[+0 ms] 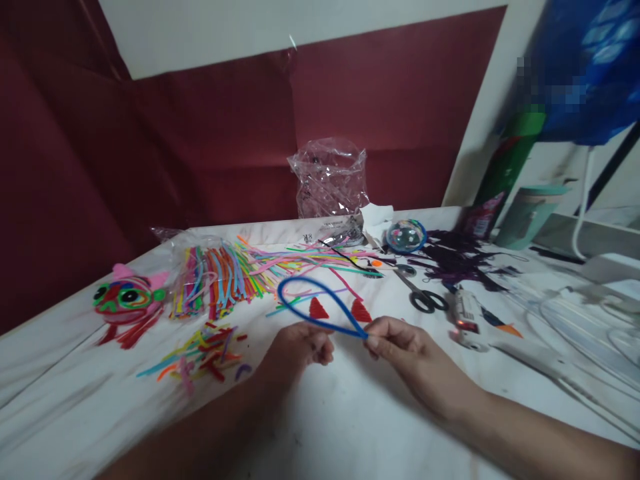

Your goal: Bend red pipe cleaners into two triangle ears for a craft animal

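A blue pipe cleaner (327,288) is bent into a teardrop loop above the table. Its pointed end is pinched between the thumb and fingers of my right hand (403,343). My left hand (305,343) is just below the loop's lower side, fingers curled; whether it grips anything is hidden. Two red fuzzy triangles, one on the left (319,309) and one on the right (361,311), lie behind the loop. Many coloured pipe cleaners (223,277) lie in bundles behind my left hand, with short cut pieces (207,357) nearer.
At the left sits a colourful face figure (127,300). Black scissors (425,300), a glue gun (467,317) with cables, dark purple strands (450,257) and a clear round container (406,237) are on the right. A clear plastic bag (330,180) stands behind.
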Motion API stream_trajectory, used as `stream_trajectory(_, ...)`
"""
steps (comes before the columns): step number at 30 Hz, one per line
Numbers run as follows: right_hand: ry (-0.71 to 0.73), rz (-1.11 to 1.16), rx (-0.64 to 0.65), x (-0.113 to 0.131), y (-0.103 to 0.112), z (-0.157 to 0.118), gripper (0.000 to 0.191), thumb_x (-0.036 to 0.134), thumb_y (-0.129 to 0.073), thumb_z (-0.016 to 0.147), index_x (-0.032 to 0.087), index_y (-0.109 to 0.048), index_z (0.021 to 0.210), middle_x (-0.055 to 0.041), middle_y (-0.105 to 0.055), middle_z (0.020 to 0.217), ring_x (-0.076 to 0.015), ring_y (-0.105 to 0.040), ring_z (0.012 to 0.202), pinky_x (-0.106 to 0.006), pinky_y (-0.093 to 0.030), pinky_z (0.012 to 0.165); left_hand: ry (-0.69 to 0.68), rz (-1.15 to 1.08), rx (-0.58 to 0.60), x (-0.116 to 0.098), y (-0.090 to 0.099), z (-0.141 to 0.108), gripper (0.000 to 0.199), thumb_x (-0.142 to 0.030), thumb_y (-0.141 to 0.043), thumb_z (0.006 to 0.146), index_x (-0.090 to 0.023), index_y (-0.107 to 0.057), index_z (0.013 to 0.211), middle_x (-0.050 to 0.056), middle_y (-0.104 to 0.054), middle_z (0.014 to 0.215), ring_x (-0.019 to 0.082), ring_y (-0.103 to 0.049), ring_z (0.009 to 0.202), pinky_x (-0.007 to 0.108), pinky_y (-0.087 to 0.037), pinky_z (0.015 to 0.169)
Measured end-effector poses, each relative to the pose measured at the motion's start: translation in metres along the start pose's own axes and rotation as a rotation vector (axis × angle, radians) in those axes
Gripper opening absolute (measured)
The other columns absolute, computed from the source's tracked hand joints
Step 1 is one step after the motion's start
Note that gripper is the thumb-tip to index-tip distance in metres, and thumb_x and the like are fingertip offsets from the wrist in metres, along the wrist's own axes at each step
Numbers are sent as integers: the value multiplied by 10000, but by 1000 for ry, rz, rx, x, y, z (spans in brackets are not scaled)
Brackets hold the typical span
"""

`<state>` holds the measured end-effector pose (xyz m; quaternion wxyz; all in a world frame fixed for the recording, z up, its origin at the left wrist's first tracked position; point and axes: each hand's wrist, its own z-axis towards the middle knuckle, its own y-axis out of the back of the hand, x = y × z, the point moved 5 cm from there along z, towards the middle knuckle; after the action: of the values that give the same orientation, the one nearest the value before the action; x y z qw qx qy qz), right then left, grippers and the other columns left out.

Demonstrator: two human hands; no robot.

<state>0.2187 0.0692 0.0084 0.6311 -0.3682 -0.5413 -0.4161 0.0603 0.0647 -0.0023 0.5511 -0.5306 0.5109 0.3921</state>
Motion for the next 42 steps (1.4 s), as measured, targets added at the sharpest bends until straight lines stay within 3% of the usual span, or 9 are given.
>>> stream_trajectory(5,-156,403,155,-12,-28,-7,249,336,-659,716,161,-521,605,-5,-584,617,-136,-513,632,-262,-373,643,-114,207,33,-1,-20,-19,219,-238,-644,653,-151,-644,855,-21,-563,556,102,-446,503,225,-331,504)
stream_trajectory(9,-143,468,252,-5,-38,-11,231,273,-636,734,162,-513,573,-33,-628,644,-153,-548,689,-283,-372,711,-156,226,46,-3,-26,-25,128,-265,-618,690,-140,-618,661,-25,-518,484,95,-429,480,224,-326,496)
stream_trajectory(15,-172,325,130,-15,-21,0,222,304,-687,662,155,-545,579,21,-536,523,-104,-436,538,-243,-323,595,-207,60,-84,-10,-2,-11,149,-273,-620,691,-139,-564,655,-37,-507,458,88,-433,460,229,-316,504)
stream_trajectory(21,-187,249,22,-22,-7,11,249,326,-682,640,147,-532,554,36,-494,503,-92,-389,531,-230,-263,559,-284,-90,-256,-42,22,-3,258,-248,-633,669,-157,-440,523,-61,-424,453,61,-379,449,213,-291,475)
stream_trajectory(29,-172,180,-36,-23,3,17,217,286,-649,649,153,-515,544,38,-481,495,-92,-369,521,-238,-250,543,-373,-178,-397,-54,51,5,151,-202,-661,621,-122,-533,628,-63,-442,491,41,-400,458,171,-291,469)
stream_trajectory(34,-216,320,-69,-26,5,17,180,257,-666,632,147,-543,560,29,-507,485,-92,-403,511,-233,-268,542,-549,-275,-495,-68,72,11,141,-188,-665,598,-139,-533,612,-59,-462,529,42,-410,480,169,-322,493)
stream_trajectory(36,-217,396,-62,-24,1,16,180,259,-681,620,141,-557,566,24,-516,477,-89,-413,503,-227,-272,539,-496,-201,-472,-65,67,11,135,-217,-655,621,-142,-545,597,-55,-464,528,51,-405,480,180,-325,491)
stream_trajectory(39,-223,488,-39,-23,-8,12,172,242,-704,587,134,-571,571,22,-534,483,-77,-417,479,-218,-277,529,-292,101,-276,-43,39,7,193,-303,-628,659,-143,-581,562,-2,-561,569,102,-462,519,232,-370,529)
stream_trajectory(42,-234,518,-12,-27,-16,9,165,220,-712,574,129,-574,563,21,-545,492,-70,-421,458,-210,-269,503,-261,308,-118,-21,15,-3,232,-363,-596,711,-151,-645,629,65,-673,792,204,-564,778,303,-416,724)
